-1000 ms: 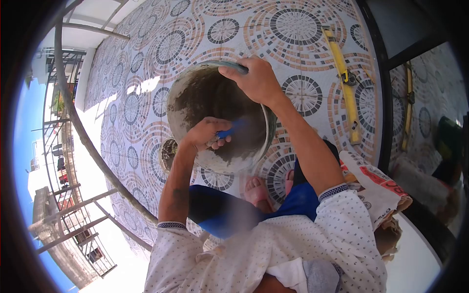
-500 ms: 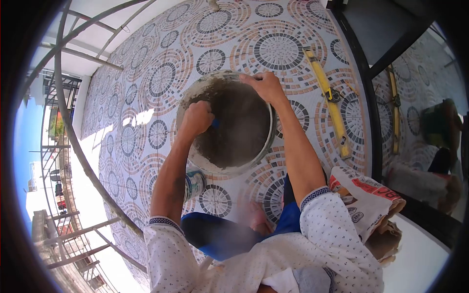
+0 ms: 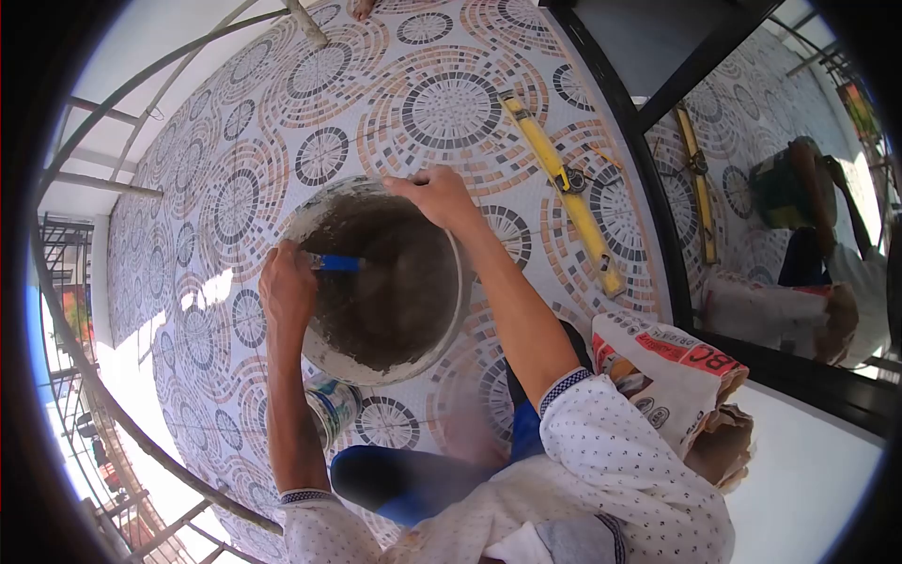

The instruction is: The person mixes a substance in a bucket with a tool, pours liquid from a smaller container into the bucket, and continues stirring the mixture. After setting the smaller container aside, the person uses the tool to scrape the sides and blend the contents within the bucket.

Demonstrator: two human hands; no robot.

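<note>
A round bucket (image 3: 458, 310) with a crusted rim stands on the patterned tiles, dark grey powdery material (image 3: 395, 301) inside it. My left hand (image 3: 289, 279) is at the bucket's left side, closed round a tool with a blue part (image 3: 336, 263) that points into the bucket. The tool's far end is hard to make out. My right hand (image 3: 437, 195) grips the far rim of the bucket, fingers bent over the edge.
A yellow level (image 3: 564, 202) with a black tape measure (image 3: 570, 180) lies right of the bucket. An open paper sack (image 3: 658, 371) is at lower right, a small can (image 3: 334, 409) below the bucket. Metal bars (image 3: 103, 399) curve along the left. A person's foot (image 3: 361, 9) shows at the top.
My left hand has moved outward to the bucket's left edge, and more of the blue tool shows. The view has shifted, so the bucket appears lower and further left. My right hand stays on the rim.
</note>
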